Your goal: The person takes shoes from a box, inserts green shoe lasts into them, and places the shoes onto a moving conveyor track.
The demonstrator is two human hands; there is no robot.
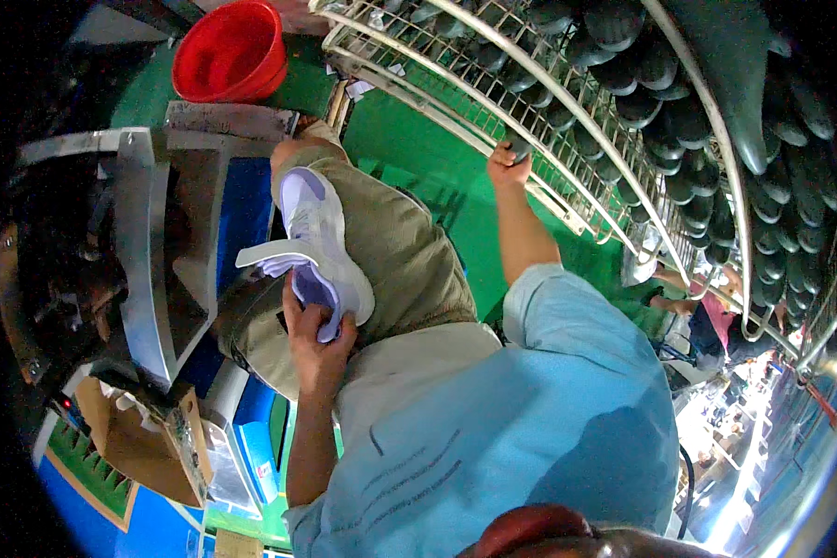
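A white and lavender sneaker (339, 251) lies on my thigh, toe pointing away from me, its tongue or a pale flap raised to one side. My left hand (318, 327) grips it at the heel, with fingers in the lavender collar. Out to the right, my right hand (509, 166) is closed at the edge of a wire rack (567, 219). A small dark rounded piece, like the end of a shoe last (519, 147), shows at its fingers. Many dark shoe lasts (697, 186) sit in rows on the rack.
A red bucket (228, 56) stands at the far left on the green floor (400, 139). Metal machinery (144, 251) is close on my left. Nearer me is an open cardboard box (149, 446). Other people (711, 316) are at the right, beyond the rack.
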